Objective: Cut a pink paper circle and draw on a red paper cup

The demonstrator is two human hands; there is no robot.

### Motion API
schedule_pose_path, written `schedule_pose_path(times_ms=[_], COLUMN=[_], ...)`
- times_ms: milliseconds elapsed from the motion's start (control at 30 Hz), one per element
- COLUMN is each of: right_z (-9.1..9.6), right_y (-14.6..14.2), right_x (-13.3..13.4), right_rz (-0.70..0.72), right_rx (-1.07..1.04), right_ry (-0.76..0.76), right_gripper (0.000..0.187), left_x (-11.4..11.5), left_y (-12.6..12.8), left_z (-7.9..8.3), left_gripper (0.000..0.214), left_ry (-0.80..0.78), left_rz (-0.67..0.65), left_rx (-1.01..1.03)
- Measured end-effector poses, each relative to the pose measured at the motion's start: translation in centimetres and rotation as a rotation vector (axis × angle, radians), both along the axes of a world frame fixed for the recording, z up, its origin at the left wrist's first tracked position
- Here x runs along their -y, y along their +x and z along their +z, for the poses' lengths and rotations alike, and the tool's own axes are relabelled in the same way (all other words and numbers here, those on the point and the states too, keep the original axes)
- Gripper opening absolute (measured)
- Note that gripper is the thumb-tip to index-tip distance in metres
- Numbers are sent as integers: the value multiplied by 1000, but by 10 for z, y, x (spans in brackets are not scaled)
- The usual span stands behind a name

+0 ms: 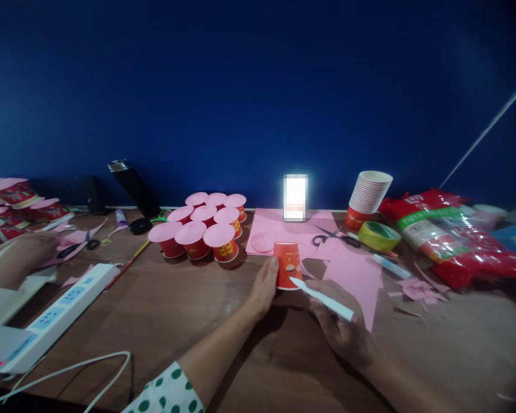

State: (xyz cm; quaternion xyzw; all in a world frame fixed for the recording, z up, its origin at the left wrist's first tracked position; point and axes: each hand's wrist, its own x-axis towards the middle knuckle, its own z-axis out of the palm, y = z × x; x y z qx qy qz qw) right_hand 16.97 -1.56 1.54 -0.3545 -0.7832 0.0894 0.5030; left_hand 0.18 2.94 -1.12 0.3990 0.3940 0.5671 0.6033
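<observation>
An orange-red paper cup (pixel 287 264) stands upside down on the table in front of me, its white rim at the bottom. My left hand (pixel 264 287) grips the cup from the left side. A white pen-like tube (pixel 327 299) lies in the closed fingers of my right hand (pixel 339 327). Its narrow tip is at the lower right of the cup; whether it touches cannot be made out. Behind the cup, a pink paper disc (pixel 262 242) rests on pink paper sheets (pixel 258 221). Black-handled scissors (pixel 335 236) lie on those sheets.
Several upturned cups topped with pink discs (pixel 204 229) stand to the left. Cup stack (pixel 370 192), tape roll (pixel 379 236) and red plastic bag (pixel 434 223) sit at right. A power strip (pixel 64 312), black bottle (pixel 133 186) and another person's hand (pixel 30 249) are left; a bright phone-like screen (pixel 296 198) stands behind.
</observation>
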Motion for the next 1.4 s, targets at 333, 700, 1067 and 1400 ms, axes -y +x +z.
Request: schedule_pose_path(times_ms=[333, 700, 1067, 1400], right_z=[2, 2, -1, -2], right_y=[-2, -2, -1, -1], right_x=[-1, -3, -4, -5], right_rz=[-11, -5, 4, 24], right_rx=[4, 3, -2, 5], right_ry=[37, 48, 99, 105], right_gripper=[26, 25, 27, 28], left_x=[0, 0, -1, 0], left_y=[1, 2, 1, 0], left_z=[-2, -1, -2, -1], left_gripper=[50, 50, 50, 51], left_ry=[55, 71, 84, 85], left_rz=[13, 4, 2, 15], left_rx=[-153, -154, -183, -234])
